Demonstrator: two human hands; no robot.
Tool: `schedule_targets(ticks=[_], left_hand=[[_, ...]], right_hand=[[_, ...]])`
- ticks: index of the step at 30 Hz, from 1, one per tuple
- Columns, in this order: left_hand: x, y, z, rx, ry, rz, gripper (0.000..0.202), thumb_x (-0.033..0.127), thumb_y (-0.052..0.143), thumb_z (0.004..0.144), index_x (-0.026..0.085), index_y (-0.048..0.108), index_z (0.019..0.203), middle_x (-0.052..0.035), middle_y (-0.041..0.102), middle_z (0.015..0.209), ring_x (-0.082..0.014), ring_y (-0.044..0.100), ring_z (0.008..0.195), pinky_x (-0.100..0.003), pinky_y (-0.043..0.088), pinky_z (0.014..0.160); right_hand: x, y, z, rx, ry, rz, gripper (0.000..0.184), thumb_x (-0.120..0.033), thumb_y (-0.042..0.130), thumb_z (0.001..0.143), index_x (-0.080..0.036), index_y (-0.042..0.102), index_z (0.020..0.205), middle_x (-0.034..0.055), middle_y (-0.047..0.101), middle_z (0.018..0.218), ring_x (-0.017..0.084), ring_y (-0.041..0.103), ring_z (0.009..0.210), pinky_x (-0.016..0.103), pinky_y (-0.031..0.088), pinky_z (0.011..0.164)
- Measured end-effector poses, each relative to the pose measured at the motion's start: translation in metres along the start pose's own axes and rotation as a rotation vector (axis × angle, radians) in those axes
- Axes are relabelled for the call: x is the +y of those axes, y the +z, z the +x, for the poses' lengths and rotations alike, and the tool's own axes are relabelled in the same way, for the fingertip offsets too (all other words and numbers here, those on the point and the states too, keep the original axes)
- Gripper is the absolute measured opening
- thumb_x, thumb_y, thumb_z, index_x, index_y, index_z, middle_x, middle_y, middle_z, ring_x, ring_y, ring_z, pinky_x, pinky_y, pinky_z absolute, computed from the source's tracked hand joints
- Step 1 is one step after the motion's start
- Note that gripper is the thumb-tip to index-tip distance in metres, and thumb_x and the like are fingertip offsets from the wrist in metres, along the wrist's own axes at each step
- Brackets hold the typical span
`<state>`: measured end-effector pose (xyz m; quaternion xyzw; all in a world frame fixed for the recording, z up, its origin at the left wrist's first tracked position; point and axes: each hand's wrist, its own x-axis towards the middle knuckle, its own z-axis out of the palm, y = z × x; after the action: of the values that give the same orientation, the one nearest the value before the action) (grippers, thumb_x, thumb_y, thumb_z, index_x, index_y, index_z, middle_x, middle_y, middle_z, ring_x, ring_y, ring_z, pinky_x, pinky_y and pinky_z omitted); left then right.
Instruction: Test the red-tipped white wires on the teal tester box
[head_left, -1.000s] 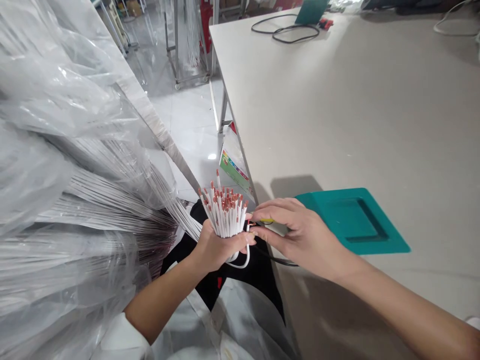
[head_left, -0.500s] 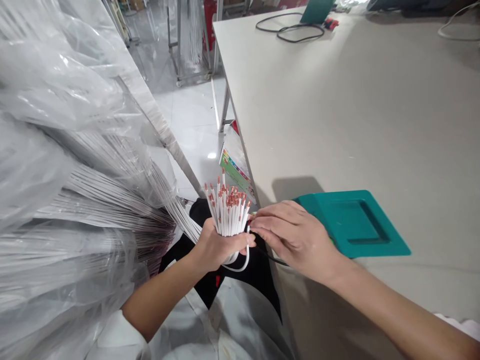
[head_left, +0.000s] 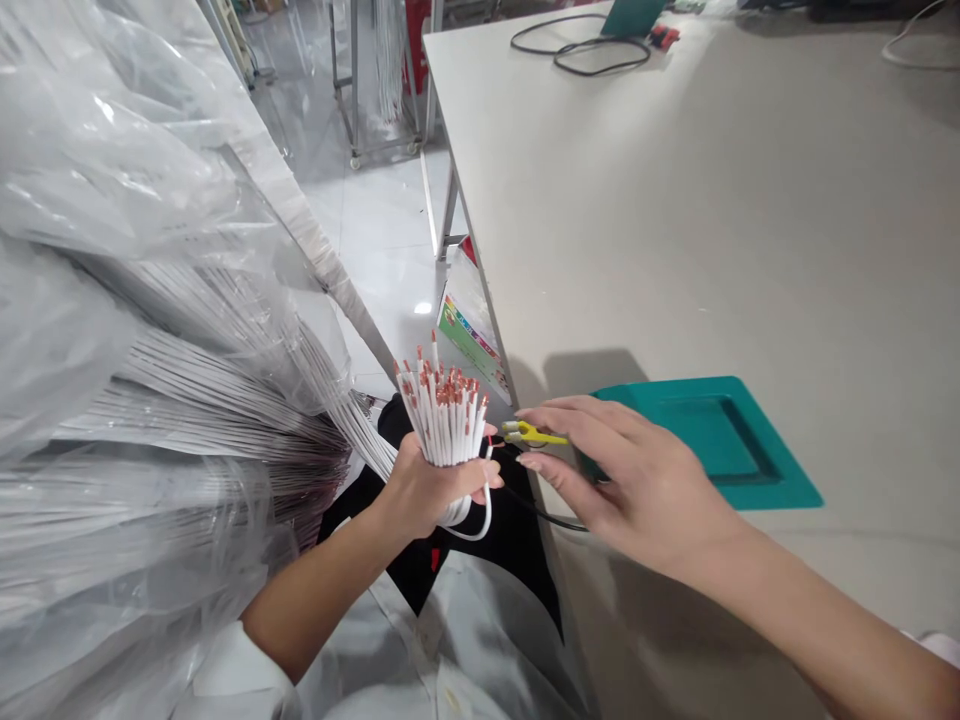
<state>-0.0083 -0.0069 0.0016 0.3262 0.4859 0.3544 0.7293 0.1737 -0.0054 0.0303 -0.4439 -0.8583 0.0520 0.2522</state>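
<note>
My left hand (head_left: 424, 485) is closed round a thick bundle of white wires (head_left: 444, 415) with bare copper tips pointing up. One white wire loops out below the fist. My right hand (head_left: 626, 480) is just right of the bundle at the table's edge, fingers extended toward a small yellow clip (head_left: 529, 434) with a black lead (head_left: 551, 517) running from it. The clip sits by my fingertips, close to one wire's end; whether my fingers pinch it is unclear. Behind the hand lies a teal tray (head_left: 720, 450).
A large clear plastic bag of long white wires (head_left: 165, 400) fills the left side. The grey table (head_left: 712, 220) carries a black cable coil (head_left: 581, 50) at its far end. A colourful carton (head_left: 469, 335) sits under the table edge; wheeled racks stand on the glossy floor beyond.
My right hand has drawn back slightly from the bundle, so the yellow clip now shows at my fingertips. The left hand keeps its grip on the wires.
</note>
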Motion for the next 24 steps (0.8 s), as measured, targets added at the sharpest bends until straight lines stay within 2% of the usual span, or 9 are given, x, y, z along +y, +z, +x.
schedule_targets(ticks=[2,5,7,9,12,14,17,21,24], left_hand=[[0.003,0.003,-0.002,-0.023,0.021,0.015,0.030,0.016,0.066,0.057,0.013,0.063,0.086,0.0028,0.057,0.050,-0.0091,0.050,0.045,-0.021,0.041,0.047],[0.005,0.006,-0.004,-0.018,0.043,0.063,0.017,0.012,0.064,0.055,0.012,0.062,0.072,0.0026,0.055,0.049,-0.0078,0.049,0.043,-0.020,0.041,0.047],[0.003,0.005,-0.004,-0.003,0.032,0.073,0.019,0.011,0.063,0.056,0.012,0.063,0.075,0.0025,0.056,0.049,-0.0079,0.050,0.043,-0.020,0.040,0.046],[-0.001,0.002,-0.003,0.017,0.017,0.058,0.027,0.013,0.064,0.058,0.012,0.063,0.085,0.0030,0.057,0.049,-0.0089,0.052,0.044,-0.020,0.041,0.046],[-0.004,-0.001,0.000,0.019,0.005,0.025,0.032,0.017,0.064,0.060,0.013,0.063,0.091,0.0022,0.057,0.050,-0.0107,0.055,0.047,-0.020,0.041,0.047],[-0.004,-0.001,0.002,0.017,-0.004,0.012,0.033,0.018,0.064,0.061,0.013,0.063,0.093,0.0015,0.058,0.051,-0.0113,0.055,0.049,-0.021,0.041,0.048],[-0.002,0.003,0.007,0.028,-0.008,0.000,0.033,0.017,0.064,0.060,0.012,0.064,0.093,0.0010,0.058,0.052,-0.0113,0.055,0.049,-0.021,0.041,0.049],[-0.004,0.008,0.014,0.027,0.011,-0.015,0.033,0.017,0.065,0.060,0.011,0.064,0.093,0.0009,0.059,0.052,-0.0096,0.052,0.046,-0.021,0.041,0.048],[-0.007,0.009,0.017,0.017,0.020,-0.027,0.034,0.018,0.065,0.062,0.012,0.063,0.096,0.0005,0.059,0.053,-0.0101,0.054,0.048,-0.021,0.042,0.050]], right_hand=[[-0.004,0.002,0.005,-0.070,0.039,0.091,0.021,-0.028,0.051,0.085,-0.016,0.057,0.102,0.0092,0.065,0.095,0.019,0.061,0.086,0.031,0.045,0.073],[-0.010,0.005,0.014,-0.180,0.028,0.146,0.018,-0.027,0.046,0.088,-0.018,0.061,0.084,0.0047,0.067,0.080,0.015,0.060,0.072,0.030,0.042,0.068],[-0.011,0.005,0.017,-0.194,-0.002,0.131,0.026,-0.025,0.043,0.089,-0.019,0.060,0.071,0.0025,0.065,0.068,0.014,0.058,0.064,0.030,0.037,0.063],[-0.009,0.002,0.016,-0.160,-0.050,0.064,0.027,-0.023,0.042,0.089,-0.018,0.058,0.067,0.0021,0.064,0.065,0.014,0.056,0.061,0.030,0.034,0.061],[0.000,-0.007,0.010,-0.065,-0.077,-0.123,0.021,-0.022,0.045,0.087,-0.018,0.059,0.071,0.0041,0.065,0.068,0.016,0.057,0.063,0.032,0.033,0.062],[0.009,-0.014,0.005,-0.041,-0.065,-0.278,0.019,-0.027,0.046,0.087,-0.017,0.061,0.079,0.0075,0.067,0.076,0.020,0.058,0.069,0.034,0.033,0.065],[0.019,-0.018,-0.002,-0.160,-0.061,-0.417,0.023,-0.034,0.048,0.086,-0.018,0.061,0.096,0.0107,0.068,0.090,0.027,0.058,0.083,0.038,0.033,0.069],[0.023,-0.015,-0.001,-0.284,-0.069,-0.498,0.015,-0.021,0.050,0.084,-0.019,0.062,0.093,0.0077,0.068,0.085,0.027,0.057,0.087,0.039,0.031,0.072],[0.024,-0.013,0.004,-0.304,-0.074,-0.485,0.015,-0.021,0.052,0.082,-0.019,0.062,0.093,0.0072,0.068,0.086,0.026,0.057,0.083,0.039,0.031,0.071]])
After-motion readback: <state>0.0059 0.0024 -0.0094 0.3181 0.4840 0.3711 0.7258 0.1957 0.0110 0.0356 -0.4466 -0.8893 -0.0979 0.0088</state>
